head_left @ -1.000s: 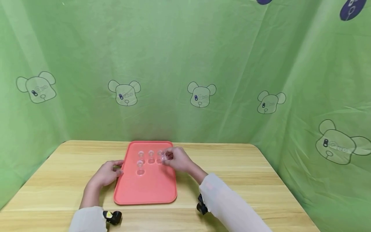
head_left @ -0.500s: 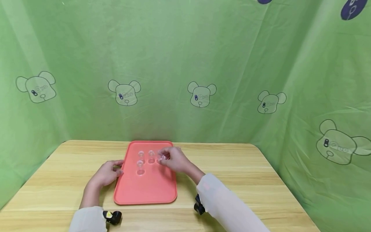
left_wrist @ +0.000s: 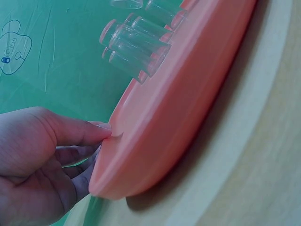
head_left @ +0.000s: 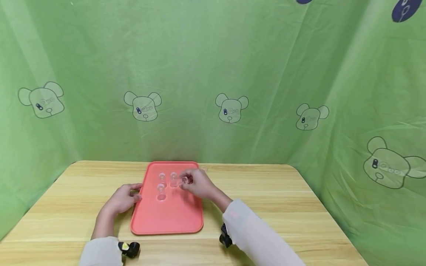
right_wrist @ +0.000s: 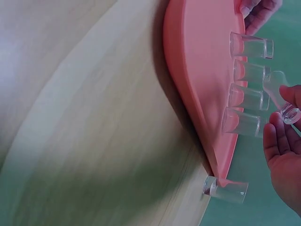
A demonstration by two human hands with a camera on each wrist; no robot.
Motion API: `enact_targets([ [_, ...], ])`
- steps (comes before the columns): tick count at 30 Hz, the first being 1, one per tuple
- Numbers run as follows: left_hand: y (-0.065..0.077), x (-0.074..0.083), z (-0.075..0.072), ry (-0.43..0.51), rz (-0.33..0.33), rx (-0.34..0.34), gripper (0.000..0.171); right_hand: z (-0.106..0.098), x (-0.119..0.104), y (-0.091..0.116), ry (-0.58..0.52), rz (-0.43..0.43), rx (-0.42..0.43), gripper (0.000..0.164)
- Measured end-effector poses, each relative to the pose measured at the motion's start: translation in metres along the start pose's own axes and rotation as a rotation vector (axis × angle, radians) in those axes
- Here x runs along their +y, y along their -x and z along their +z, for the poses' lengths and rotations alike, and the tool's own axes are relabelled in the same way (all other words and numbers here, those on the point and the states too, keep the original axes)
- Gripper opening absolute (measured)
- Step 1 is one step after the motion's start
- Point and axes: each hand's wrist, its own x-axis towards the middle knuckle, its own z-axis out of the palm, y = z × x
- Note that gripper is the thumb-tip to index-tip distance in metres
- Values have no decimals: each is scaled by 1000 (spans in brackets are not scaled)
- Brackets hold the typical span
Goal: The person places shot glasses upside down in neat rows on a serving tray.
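Observation:
My left hand (head_left: 120, 199) pinches the left rim of a red tray (head_left: 166, 218), its thumb (left_wrist: 89, 133) on the inner side of the rim. Several small clear drinking glasses stand upside down towards the tray's far end, among them a nearer glass (head_left: 161, 192) and one in the back row (head_left: 162, 179). My right hand (head_left: 198, 183) is above the tray's right side. Between its thumb and fingers it holds another clear glass (right_wrist: 275, 87), tilted, with its thick base near the fingertips. In the head view the right hand hides part of the back row.
Beyond the tray's edge, a further clear glass (right_wrist: 225, 189) stands upright on the wooden table (head_left: 266, 207). A green curtain (head_left: 199, 55) with bear drawings hangs behind the table and along its sides.
My right hand has shifted slightly to the left over the tray, and the glass in its fingers has turned. The left hand and the tray have stayed still.

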Motion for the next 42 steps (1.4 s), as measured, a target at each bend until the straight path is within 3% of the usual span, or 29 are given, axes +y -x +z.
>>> enact_targets([
  [13, 2, 1, 0, 4, -9, 0, 45, 16, -4, -3, -20, -56, 30, 21],
  [29, 2, 4, 0, 16, -27, -1, 45, 32, -2, -2, -18, -23, 58, 17],
  [42, 1, 3, -1, 28, -29, -6, 45, 40, 4, 0, -32, -18, 32, 15],
])
